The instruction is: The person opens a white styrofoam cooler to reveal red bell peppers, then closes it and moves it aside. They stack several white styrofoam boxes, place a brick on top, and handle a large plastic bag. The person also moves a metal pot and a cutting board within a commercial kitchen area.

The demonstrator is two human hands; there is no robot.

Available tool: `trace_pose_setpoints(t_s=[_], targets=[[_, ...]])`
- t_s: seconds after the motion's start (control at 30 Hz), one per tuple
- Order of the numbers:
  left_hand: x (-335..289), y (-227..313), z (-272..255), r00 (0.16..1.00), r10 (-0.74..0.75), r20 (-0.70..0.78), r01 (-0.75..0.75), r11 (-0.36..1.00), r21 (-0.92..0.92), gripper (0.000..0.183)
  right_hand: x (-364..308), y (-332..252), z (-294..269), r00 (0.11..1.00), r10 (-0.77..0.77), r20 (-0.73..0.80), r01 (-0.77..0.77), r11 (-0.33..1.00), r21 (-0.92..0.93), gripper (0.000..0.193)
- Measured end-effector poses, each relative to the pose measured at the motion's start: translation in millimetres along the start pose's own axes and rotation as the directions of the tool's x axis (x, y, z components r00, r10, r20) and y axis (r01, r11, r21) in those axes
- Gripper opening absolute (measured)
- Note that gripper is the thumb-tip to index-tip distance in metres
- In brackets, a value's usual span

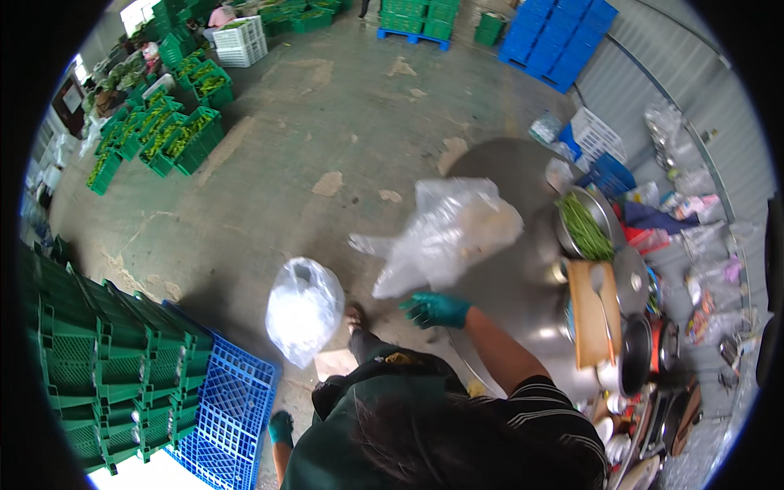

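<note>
My right hand (437,310), in a teal glove, reaches over the near left edge of a round metal table (523,327). Its fingers are stretched out and look empty. Just beyond them a crumpled clear plastic bag (445,237) lies on the table and overhangs its left edge; pale contents show through at its right end. Whether the fingertips touch the bag I cannot tell. My left hand (281,427), gloved in green, hangs low at my side near a blue plastic crate (233,400). Its fingers are too small and dark to read.
An open clear bag (304,310) with white contents stands on the floor ahead. Green crates (114,359) are stacked at left. The table bears a bowl of green stalks (584,224), a cutting board (594,318) with a ladle, and pans. Vegetable-filled crates (192,139) stand far left.
</note>
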State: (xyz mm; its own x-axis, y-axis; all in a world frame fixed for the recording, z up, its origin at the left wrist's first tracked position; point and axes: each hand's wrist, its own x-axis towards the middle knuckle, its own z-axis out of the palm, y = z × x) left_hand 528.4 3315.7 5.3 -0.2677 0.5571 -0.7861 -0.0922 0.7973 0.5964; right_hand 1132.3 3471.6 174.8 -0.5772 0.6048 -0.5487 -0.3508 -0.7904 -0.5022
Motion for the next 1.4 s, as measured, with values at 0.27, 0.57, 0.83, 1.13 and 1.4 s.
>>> trace_pose_setpoints(t_s=[0.27, 0.57, 0.83, 1.13, 1.4], targets=[[73.3, 29.8, -40.9, 0.912, 0.357, 0.203, -0.37, 0.497, 0.785, 0.019, 190.8, -127.8, 78.3, 0.996, 0.058, -0.067, -0.062, 0.996, -0.068, 0.033], [215.8, 148.3, 119.2, 0.873, 0.342, 0.348, -0.473, 0.768, 0.432, 0.016, 214.7, -86.0, 48.3, 0.915, 0.185, -0.358, -0.182, 0.982, 0.042, 0.042], [315.5, 134.5, 227.7, 0.854, -0.168, 0.493, -0.29, 0.633, 0.718, 0.061, 226.0, 15.0, 4.0, 0.711, 0.482, -0.513, -0.476, 0.866, 0.153, 0.039], [412.6, 38.6, 259.9, 0.873, -0.354, 0.336, 0.409, 0.906, -0.108, 0.056, 252.0, 67.9, -45.6, 0.821, 0.231, -0.523, -0.515, 0.695, -0.502, 0.04], [313.3, 216.4, 170.2, 0.915, -0.028, 0.403, 0.339, 0.595, -0.729, 0.034, 353.7, 0.1, -62.6, 0.655, 0.272, -0.705, -0.58, 0.779, -0.238, 0.076]])
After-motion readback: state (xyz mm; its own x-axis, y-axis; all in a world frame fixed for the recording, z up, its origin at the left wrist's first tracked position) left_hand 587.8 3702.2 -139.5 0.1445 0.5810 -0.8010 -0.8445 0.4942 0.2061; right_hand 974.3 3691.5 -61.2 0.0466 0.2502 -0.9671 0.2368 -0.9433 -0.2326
